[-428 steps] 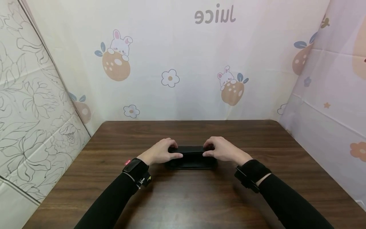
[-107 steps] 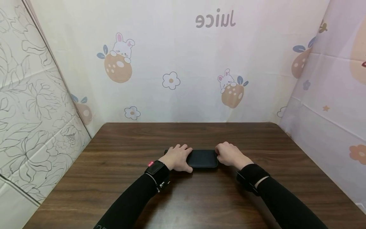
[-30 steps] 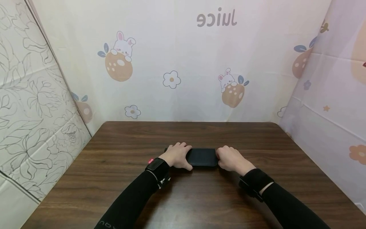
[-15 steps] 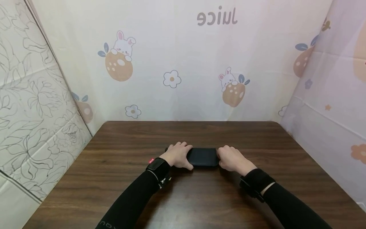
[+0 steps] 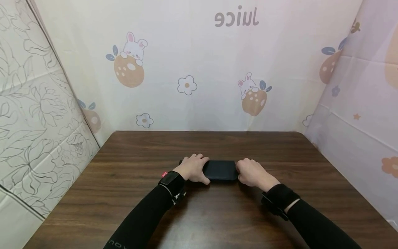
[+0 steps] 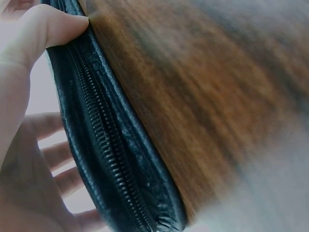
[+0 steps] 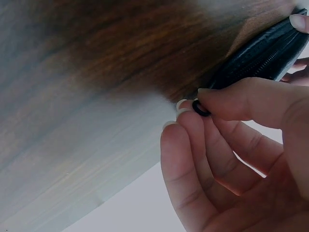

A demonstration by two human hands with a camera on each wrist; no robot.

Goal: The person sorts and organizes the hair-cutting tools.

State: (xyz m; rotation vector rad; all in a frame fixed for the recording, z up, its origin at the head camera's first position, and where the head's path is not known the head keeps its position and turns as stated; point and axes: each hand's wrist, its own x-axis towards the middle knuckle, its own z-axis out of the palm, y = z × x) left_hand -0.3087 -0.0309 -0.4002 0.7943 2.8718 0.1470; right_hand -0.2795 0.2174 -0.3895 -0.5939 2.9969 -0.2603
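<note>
A flat black pouch [image 5: 220, 170] with a zip lies crosswise on the table. Spread over its left part, my left hand [image 5: 193, 169] grips it, thumb on the near edge and fingers over the far edge. The left wrist view shows the zip teeth [image 6: 108, 145] running along the side of the pouch, just below the thumb. At the pouch's right end is my right hand [image 5: 250, 173], fingers curled. In the right wrist view its thumb and fingertips pinch a small black ring-shaped zip pull [image 7: 200, 108]. The pouch's left end is mostly hidden under my left hand.
The brown wood-grain table [image 5: 199, 214] stretches around the pouch on all sides. A printed curtain [image 5: 199, 45] hangs behind the table's far edge, with more fabric to the left and right.
Much earlier, both hands held the pouch's raised upper edge; now it lies flat, left hand across it, right hand at its right end. Over the last second, the hands have barely moved.
</note>
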